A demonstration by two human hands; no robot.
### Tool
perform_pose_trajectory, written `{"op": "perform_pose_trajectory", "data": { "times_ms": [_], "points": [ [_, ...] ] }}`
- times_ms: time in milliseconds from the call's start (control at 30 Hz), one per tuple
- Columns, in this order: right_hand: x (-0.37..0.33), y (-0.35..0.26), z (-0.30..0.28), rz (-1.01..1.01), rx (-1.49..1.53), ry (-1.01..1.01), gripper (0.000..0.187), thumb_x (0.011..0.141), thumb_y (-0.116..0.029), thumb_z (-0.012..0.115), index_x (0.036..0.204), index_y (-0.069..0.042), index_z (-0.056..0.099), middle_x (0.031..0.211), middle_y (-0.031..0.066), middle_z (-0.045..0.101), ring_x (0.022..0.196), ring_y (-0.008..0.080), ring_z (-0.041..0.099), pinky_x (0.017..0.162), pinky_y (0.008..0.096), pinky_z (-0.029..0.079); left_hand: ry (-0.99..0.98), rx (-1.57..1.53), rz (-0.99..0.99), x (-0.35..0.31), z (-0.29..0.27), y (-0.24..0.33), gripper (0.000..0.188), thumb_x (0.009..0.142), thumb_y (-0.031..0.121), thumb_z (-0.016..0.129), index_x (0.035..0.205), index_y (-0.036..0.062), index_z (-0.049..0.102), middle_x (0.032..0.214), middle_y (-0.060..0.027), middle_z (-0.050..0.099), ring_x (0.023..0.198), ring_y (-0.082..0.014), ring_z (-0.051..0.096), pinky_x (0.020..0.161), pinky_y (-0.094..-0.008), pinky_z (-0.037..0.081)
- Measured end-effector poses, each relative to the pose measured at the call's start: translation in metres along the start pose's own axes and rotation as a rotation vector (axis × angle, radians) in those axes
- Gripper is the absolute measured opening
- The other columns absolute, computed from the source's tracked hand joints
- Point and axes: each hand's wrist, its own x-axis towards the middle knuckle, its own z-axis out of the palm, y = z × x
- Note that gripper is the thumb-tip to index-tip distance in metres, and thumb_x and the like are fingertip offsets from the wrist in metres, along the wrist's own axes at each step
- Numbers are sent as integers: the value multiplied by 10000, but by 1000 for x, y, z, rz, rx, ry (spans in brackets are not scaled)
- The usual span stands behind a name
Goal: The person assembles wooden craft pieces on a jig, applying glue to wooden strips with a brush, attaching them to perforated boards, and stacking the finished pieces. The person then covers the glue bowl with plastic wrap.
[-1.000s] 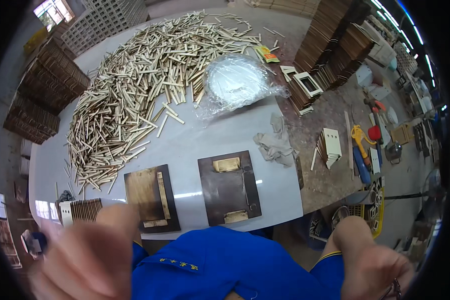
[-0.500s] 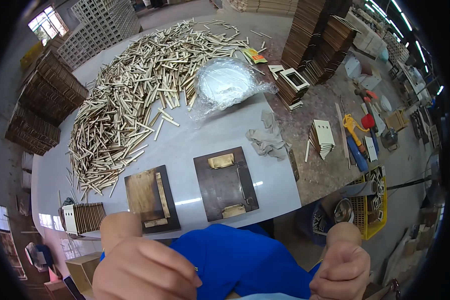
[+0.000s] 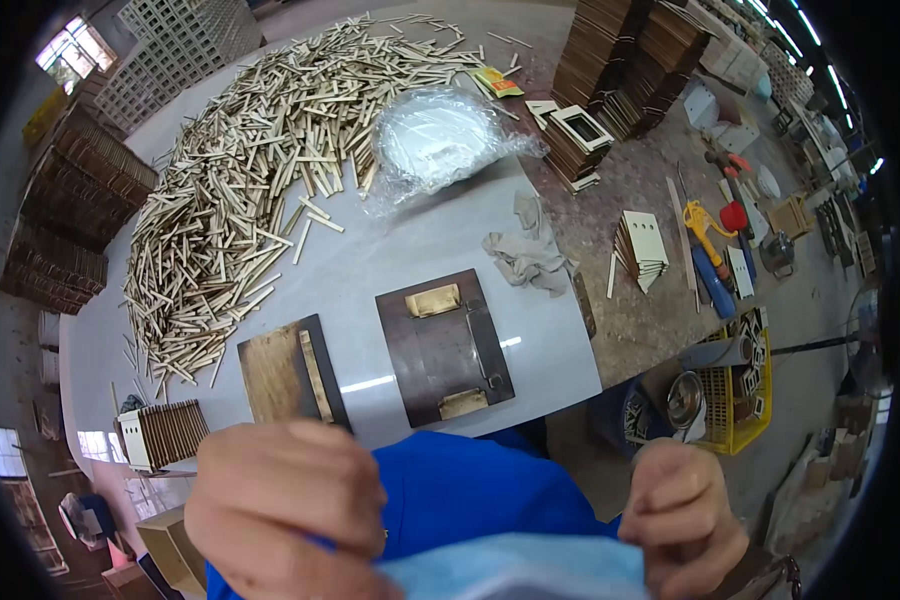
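A light blue face mask (image 3: 520, 568) spans the lower edge of the view between my two hands. My left hand (image 3: 285, 505) is curled closed at the mask's left end, its fingers smeared by motion. At the right end my right hand (image 3: 682, 515) is closed too, thumb and fingers pinched together. The exact grip points and any ear loops are hidden. Beyond the hands, two dark jig boards lie on the grey-topped table: the left board (image 3: 273, 372) carries a tan panel and a wooden strip; the right board (image 3: 438, 350) has two pale wooden blocks and a metal wire handle.
Thin wooden strips (image 3: 230, 190) pile high at the far left. A plastic-wrapped bundle (image 3: 440, 140) and a grey rag (image 3: 530, 250) lie near the middle. Stacked brown panels (image 3: 625, 60), a yellow-handled tool (image 3: 705, 230) and a yellow basket (image 3: 755, 400) stand right; slotted pieces (image 3: 165, 435) sit near left.
The mask and both hands have risen in the view, and more of the mask shows. My left hand now covers the left board's lower edge. The table has shifted slightly upward and left.
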Motion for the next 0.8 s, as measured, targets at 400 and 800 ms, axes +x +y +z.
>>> {"op": "perform_pose_trajectory", "data": {
  "times_ms": [400,800],
  "points": [
    [5,-2,-6,221,97,-122,83,991,-151,606,974,-71,625,903,44,641,576,217,523,572,356,429,-95,185,28,-8,-10,-2,182,996,278,715,1146,178,743,768,-77,686,593,-187,629,747,-326,582],
    [-14,-48,-45,436,911,-314,118,1009,-208,656,1040,-104,702,1240,141,598,713,326,626,703,367,563,-665,-35,158,39,-20,-15,157,1010,130,574,925,88,700,734,-69,628,591,-232,595,716,-362,577]
  ]
}}
